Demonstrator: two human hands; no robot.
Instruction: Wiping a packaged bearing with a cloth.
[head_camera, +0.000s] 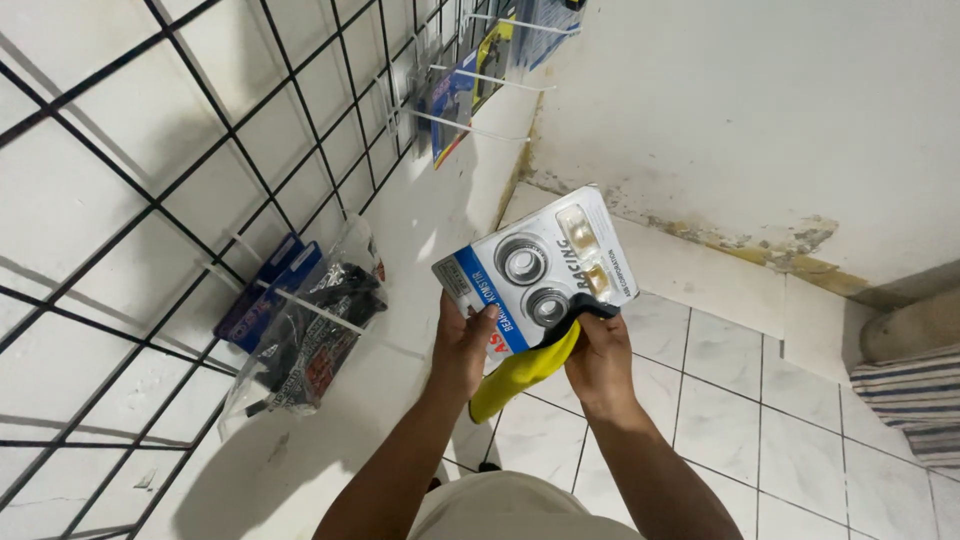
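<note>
Black wire grid (200, 200) fixed on the white wall at left; hooks carry hanging goods: blue packs (262, 290) and a clear bag of dark parts (310, 340) low down, more carded items (455, 95) farther up.

Left hand (462, 345) grips the lower left edge of a blister pack (535, 270) holding two round bearings, thumb on its face. Pack is off the hooks, held tilted in front of the wall.

Right hand (600, 360) closed on a yellow cloth (520, 375), pressing it to the pack's lower right corner.

Judgement: wiping looks under way; pack not yet rehung.

Tiled floor (740, 420) at right.
</note>
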